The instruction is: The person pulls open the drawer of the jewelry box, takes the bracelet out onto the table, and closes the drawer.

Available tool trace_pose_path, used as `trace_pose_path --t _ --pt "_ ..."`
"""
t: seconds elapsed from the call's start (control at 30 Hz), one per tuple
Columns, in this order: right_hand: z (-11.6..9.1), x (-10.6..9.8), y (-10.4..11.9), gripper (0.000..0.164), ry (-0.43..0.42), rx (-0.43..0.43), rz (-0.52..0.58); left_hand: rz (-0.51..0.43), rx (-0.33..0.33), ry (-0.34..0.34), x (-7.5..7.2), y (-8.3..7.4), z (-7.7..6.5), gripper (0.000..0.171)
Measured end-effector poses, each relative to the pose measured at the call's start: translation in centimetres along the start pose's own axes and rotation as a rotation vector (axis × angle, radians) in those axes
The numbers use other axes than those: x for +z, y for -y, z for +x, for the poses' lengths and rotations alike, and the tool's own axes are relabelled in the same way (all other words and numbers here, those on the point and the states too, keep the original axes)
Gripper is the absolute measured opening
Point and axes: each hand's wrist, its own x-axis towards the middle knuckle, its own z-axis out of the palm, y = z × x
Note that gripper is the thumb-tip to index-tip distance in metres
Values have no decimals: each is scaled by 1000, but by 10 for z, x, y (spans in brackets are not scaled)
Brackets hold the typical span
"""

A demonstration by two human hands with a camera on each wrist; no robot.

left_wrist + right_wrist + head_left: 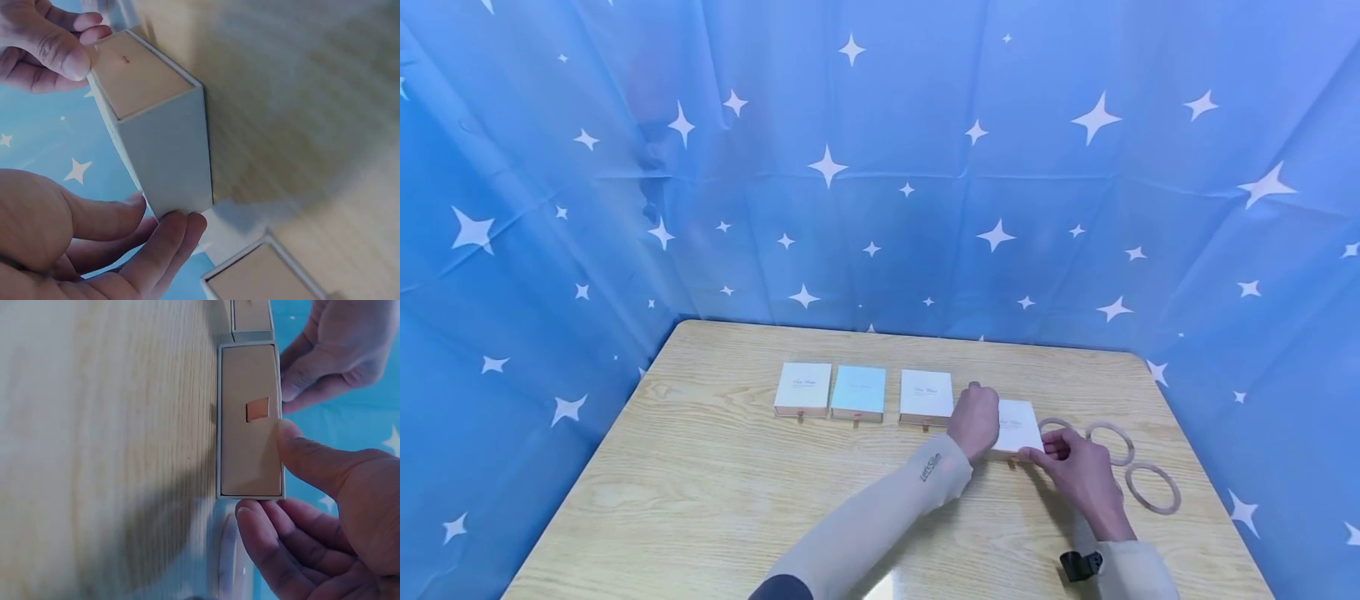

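A white drawer-style gift box (1018, 425), rightmost in the row, sits between both hands. Its beige drawer front (250, 456) bears a small orange pull tab (257, 409). My left hand (976, 419) holds the box by its left side, fingertips (181, 226) against the side wall and thumb near the top edge. On the opposite side, my right hand (1081, 471) grips the right end, its thumb (292, 434) at the top front edge and its fingers at the side wall. The left hand covers part of the box's left side in the head view.
Left of the held box stand another white box (927, 393), a light blue box (859, 389) and a further white box (803, 386) in a row. Several pale rings (1153, 507) lie to the right on the wooden table (700, 492). A starry blue curtain (917, 125) surrounds the table.
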Motion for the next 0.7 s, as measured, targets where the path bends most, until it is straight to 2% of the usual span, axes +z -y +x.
trace_pose_path --t 0.2,0.37,0.7 --pt "17 4 2 49 -12 5 8 19 -54 34 -2 -3 22 19" --pt "31 7 6 50 -18 -4 14 31 -87 31 -5 0 38 19" --pt "45 9 9 51 2 7 19 44 -95 36 -11 2 45 17"
